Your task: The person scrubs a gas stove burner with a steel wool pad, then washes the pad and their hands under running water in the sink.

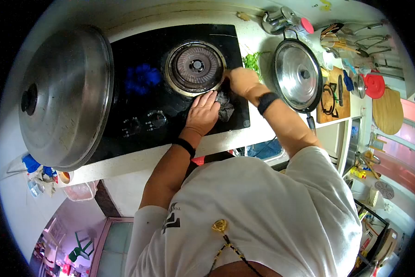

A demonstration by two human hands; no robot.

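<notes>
A black glass gas cooktop [179, 41] lies before me, with a round burner [197, 67] inside a dirty metal ring at its right. My left hand [203, 111] rests on the glass at the burner's near edge, fingers stretched out with the tips at the ring. Right beside it lies a crumpled dark cloth [224, 107]. My right hand [243, 82] is closed in a fist at the burner's right edge. Whatever its fingers hold, if anything, is hidden from view. Two control knobs [157, 119] sit near the front of the cooktop.
A large domed metal lid [69, 97] covers the cooktop's left side. To the right are green leaves [252, 61], a glass-lidded pan [298, 74], a metal kettle [279, 21] and a wooden cutting board [339, 111] with a black pan support [328, 99] on it.
</notes>
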